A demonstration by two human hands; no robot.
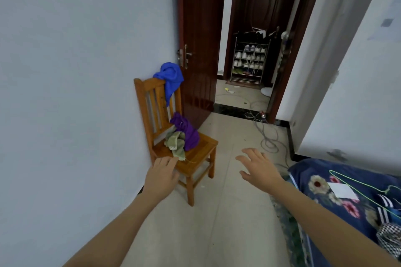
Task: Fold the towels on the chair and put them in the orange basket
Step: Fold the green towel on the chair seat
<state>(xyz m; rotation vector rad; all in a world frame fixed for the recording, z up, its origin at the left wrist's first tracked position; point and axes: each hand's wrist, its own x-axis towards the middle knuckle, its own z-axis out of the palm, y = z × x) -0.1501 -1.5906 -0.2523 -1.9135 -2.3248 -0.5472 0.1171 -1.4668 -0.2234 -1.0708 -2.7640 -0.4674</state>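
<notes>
3 towels are seen on the wooden chair (196,155) against the left wall: a blue towel (169,77) is draped over the backrest, while a purple towel (187,133) and a pale green towel (175,142) are heaped together on the seat. The left hand (161,173) is held out with fingers released, its fingertips just beside the green towel's near corner, though contact cannot be told. The right hand (258,168) is spread loose above the floor, right of the chair, with nothing grasped.

L hand (161,172), R hand (259,168) bare; forearms bare.
</notes>
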